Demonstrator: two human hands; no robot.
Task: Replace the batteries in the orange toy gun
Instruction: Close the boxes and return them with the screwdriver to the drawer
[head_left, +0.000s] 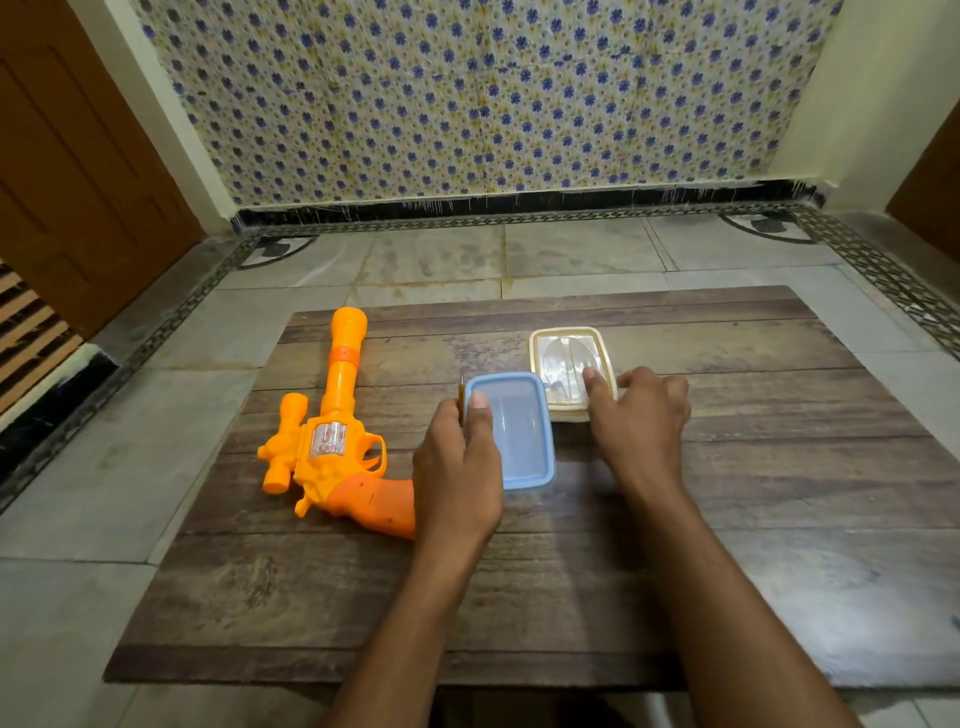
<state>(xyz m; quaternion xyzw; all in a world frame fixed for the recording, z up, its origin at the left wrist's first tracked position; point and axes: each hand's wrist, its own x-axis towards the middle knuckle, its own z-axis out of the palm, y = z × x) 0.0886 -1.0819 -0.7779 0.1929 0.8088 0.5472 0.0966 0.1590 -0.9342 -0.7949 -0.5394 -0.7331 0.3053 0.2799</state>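
Our left hand (457, 457) grips the near-left edge of the pale blue rectangular plastic lid (511, 431), thumb curled over its rim. Just beyond our right hand (641, 415), whose thumb presses its clear lid, sits the cream-rimmed plastic box (571, 358). The orange plastic toy gun (332, 436) lies left of our left hand on the dark wooden board (727, 467).

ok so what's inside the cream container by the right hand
Through the clear lid of the cream container only glare and some pale, unclear shapes show. The right hand rests its thumb on the lid and covers the near side, so the contents cannot be identified.
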